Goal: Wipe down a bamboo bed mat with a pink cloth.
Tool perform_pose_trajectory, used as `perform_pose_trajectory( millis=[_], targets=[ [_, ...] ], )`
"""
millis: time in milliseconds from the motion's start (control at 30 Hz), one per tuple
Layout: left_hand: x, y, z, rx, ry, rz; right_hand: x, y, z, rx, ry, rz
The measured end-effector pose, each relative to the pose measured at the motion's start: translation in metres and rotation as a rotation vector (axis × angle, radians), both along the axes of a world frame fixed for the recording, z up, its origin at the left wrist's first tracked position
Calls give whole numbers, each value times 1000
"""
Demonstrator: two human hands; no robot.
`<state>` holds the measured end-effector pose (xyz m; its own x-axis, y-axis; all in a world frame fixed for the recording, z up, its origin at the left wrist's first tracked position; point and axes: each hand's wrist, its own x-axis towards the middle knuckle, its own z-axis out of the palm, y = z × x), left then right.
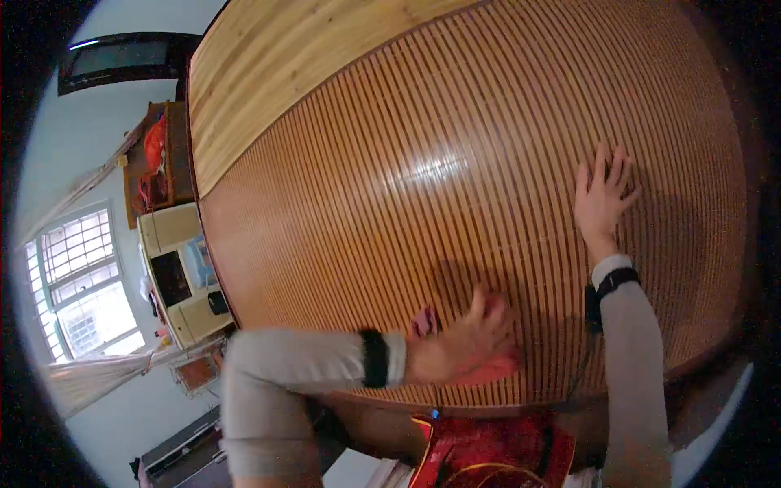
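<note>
A slatted bamboo sleeping mat [390,244] spreads out before me, its strips running away from my body. My left hand [470,344], blurred, presses a red-pink cloth [488,369] against the mat near its front edge. Beside that wrist shows a smaller dark pink bit of fabric [425,321]; whether it belongs to the same cloth, I cannot tell. Farther out to the right, my right hand [601,198] rests on the mat, fingers spread, holding nothing. Both wrists wear black straps.
Pale wooden boards [280,73] adjoin the mat's far left side. Beyond them stand a cream cabinet [171,232] and a brown wooden table [177,131] with a red bag [155,143] on it. A barred window [82,280] is at left. Red fabric [488,442] covers my front.
</note>
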<state>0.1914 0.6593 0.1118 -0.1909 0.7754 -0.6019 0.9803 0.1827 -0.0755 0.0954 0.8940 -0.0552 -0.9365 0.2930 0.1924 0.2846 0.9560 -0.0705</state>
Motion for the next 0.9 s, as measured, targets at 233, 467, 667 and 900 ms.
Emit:
perform_pose_trajectory(
  millis=[233,467,667,900],
  targets=[
    [61,-65,-69,82,-226,-225,2,-1,2,28,-90,-35],
    [-54,-143,-89,14,301,12,1,-2,3,55,-112,-21],
    [-195,-210,-102,269,300,1015,-1,0,14,36,-253,-15],
    [-311,-139,-158,375,710,2179,-3,-7,18,-28,-294,6]
  ],
)
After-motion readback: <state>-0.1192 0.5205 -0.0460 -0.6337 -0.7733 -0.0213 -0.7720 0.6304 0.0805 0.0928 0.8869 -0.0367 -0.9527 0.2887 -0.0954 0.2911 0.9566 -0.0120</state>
